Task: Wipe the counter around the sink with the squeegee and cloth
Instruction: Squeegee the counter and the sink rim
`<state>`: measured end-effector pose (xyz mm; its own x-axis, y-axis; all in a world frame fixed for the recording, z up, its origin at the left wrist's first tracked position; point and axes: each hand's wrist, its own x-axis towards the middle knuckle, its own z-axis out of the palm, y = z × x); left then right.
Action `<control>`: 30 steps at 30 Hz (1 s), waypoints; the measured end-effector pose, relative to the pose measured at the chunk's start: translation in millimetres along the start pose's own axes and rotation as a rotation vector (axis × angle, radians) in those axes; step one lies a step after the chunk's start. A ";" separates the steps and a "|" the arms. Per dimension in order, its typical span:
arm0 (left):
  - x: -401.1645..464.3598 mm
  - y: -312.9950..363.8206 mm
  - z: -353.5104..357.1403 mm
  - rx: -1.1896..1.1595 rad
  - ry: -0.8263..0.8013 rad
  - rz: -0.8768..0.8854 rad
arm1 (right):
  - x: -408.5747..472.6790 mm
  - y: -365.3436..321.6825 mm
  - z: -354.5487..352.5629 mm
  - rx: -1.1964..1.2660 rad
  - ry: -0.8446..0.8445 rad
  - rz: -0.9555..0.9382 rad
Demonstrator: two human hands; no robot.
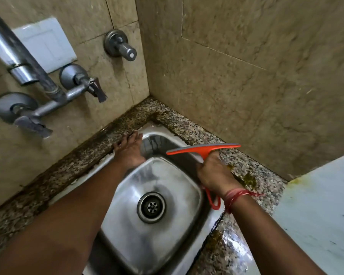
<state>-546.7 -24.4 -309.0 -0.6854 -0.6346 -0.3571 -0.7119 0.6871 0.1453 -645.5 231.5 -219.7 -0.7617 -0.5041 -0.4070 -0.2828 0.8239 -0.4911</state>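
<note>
Steel sink (127, 231) sits in speckled granite counter (99, 149), tiled corner (145, 56) behind.

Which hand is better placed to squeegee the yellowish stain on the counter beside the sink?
Right. The right hand already grips the orange squeegee, raised by the sink's right rim, next to the yellowish stain. The left hand is empty, resting flat on the back granite ledge.
</note>
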 end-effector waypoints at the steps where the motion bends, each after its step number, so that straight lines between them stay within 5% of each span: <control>1: 0.5 -2.9 -0.3 0.013 0.001 0.010 | -1.7 4.2 -1.6 -0.045 0.034 0.003; 4: 1.1 -9.1 1.4 0.021 0.015 0.039 | -4.2 10.6 3.2 -0.014 0.084 0.052; 9: 2.1 -2.1 3.8 0.074 0.071 0.127 | 8.3 4.7 22.5 0.408 0.137 0.184; 15: 4.6 51.9 11.5 0.140 0.131 0.421 | 33.9 7.5 13.4 0.331 0.248 0.212; 19: 20.4 67.4 16.9 0.125 0.055 0.350 | 18.7 22.8 26.6 0.093 0.110 0.199; 24: 21.2 71.5 21.0 0.105 0.054 0.309 | -39.2 30.8 41.7 0.149 0.042 0.243; 30: 16.9 75.5 17.8 0.092 0.050 0.305 | -30.1 18.5 15.9 0.310 0.215 0.099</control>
<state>-609.3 23.0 -320.5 -0.8734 -0.4091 -0.2640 -0.4569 0.8761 0.1539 -618.5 257.7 -228.7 -0.8906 -0.3331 -0.3097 -0.0374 0.7322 -0.6800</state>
